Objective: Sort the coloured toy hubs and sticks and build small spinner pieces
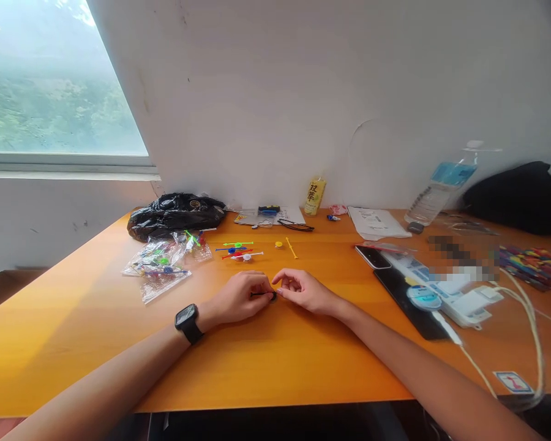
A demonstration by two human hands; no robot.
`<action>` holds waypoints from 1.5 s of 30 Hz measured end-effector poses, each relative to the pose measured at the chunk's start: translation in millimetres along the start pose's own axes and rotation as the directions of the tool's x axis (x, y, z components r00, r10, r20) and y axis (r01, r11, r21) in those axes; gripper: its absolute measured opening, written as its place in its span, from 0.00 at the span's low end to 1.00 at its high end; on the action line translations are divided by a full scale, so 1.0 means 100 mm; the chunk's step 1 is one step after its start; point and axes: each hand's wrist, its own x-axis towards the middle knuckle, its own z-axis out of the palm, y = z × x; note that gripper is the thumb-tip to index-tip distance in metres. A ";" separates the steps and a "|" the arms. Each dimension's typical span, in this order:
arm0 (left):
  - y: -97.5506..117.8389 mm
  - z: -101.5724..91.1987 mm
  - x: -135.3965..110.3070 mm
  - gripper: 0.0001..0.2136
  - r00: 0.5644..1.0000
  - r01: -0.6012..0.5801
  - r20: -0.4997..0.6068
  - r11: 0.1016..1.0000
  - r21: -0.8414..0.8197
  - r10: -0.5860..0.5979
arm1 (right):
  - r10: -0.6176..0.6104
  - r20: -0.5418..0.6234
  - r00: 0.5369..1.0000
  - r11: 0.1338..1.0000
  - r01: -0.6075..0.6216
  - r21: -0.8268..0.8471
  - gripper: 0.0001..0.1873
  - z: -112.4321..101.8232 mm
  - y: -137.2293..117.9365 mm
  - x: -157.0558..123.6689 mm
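Observation:
My left hand (239, 297) is closed on a small black plastic piece (273, 296), which has a thin stick and a round end. Beside the round end, my right hand (307, 290) has its fingers curled loosely, thumb and forefinger apart; whether its thumb touches the piece I cannot tell. Beyond my hands lie a yellow round piece (278, 245) and a yellow stick (292, 248). Farther left is a group of similar pieces: a green stick (239, 244) with a round part, a blue one (232, 250), a red one and a white one (247, 257).
Clear plastic bags (158, 263) of coloured pieces lie left, before a black plastic bag (177, 214). A yellow drink carton (314, 196) and a tilted water bottle (443, 190) stand by the wall. Right are a phone (373, 257), a white power strip (459, 309) and cables.

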 end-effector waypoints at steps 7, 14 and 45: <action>0.02 -0.02 0.02 0.06 1.000 0.009 -0.012 1.000 0.003 -0.009 | -0.013 -0.001 1.000 1.000 0.013 -0.012 0.16 0.00 -0.01 0.00; 0.01 -0.02 0.03 0.07 1.000 0.019 -0.006 1.000 -0.009 -0.019 | -0.009 0.002 1.000 1.000 0.009 -0.008 0.15 0.01 -0.03 0.00; 0.08 -0.08 -0.03 0.12 0.917 0.017 -0.397 0.999 -0.039 -0.031 | 0.176 -0.292 0.940 0.955 -0.091 0.284 0.27 -0.26 -0.15 0.02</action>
